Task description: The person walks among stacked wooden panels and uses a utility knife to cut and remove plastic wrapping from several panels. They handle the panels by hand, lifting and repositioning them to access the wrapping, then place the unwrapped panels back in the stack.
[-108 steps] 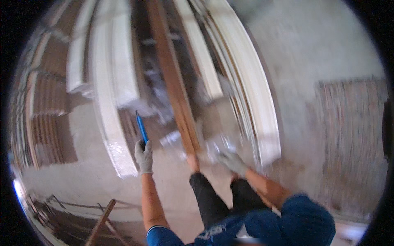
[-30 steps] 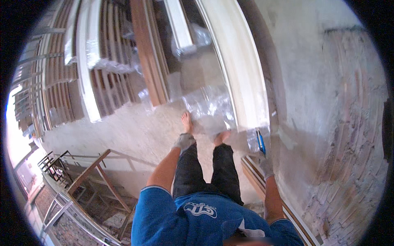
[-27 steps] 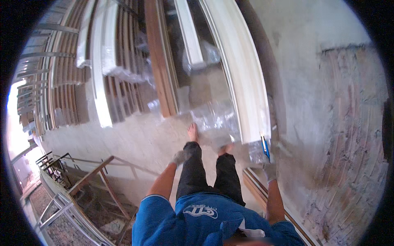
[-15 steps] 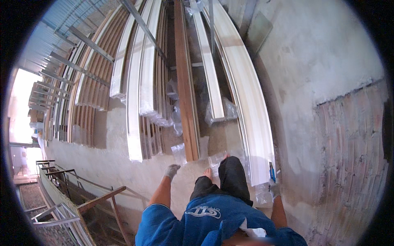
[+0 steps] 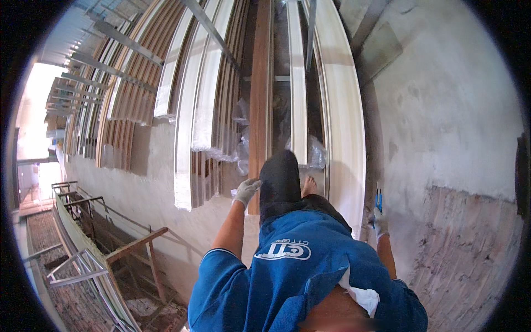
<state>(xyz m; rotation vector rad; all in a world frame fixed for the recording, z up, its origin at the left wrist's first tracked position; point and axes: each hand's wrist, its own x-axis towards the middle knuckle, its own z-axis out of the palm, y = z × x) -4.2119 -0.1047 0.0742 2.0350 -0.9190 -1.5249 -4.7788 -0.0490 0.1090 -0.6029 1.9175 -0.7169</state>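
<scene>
My right hand [image 5: 380,226], in a pale glove, is closed around a blue utility knife [image 5: 379,199]. The knife points away from me, beside the right edge of a wide white panel [image 5: 347,138]. My left hand [image 5: 247,192], gloved too, hangs by my bent left knee. Its fingers are loosely apart and hold nothing I can see. Just past that hand, a long brown board [image 5: 259,110] runs away from me. Between the brown board and the wide panel lies a narrow white strip [image 5: 297,99].
Wrapped stacks of long profiles [image 5: 207,99] lie to the left under slanting metal bars [image 5: 213,36]. Crumpled clear plastic [image 5: 316,154] sits by the narrow strip's end. A rusty metal frame [image 5: 135,245] stands at lower left. A grey wall [image 5: 442,110] rises on the right.
I have stepped forward among the boards, my left knee now over the brown board's near end. My left hand has moved forward and right; the knife has moved forward, off the panel's near corner.
</scene>
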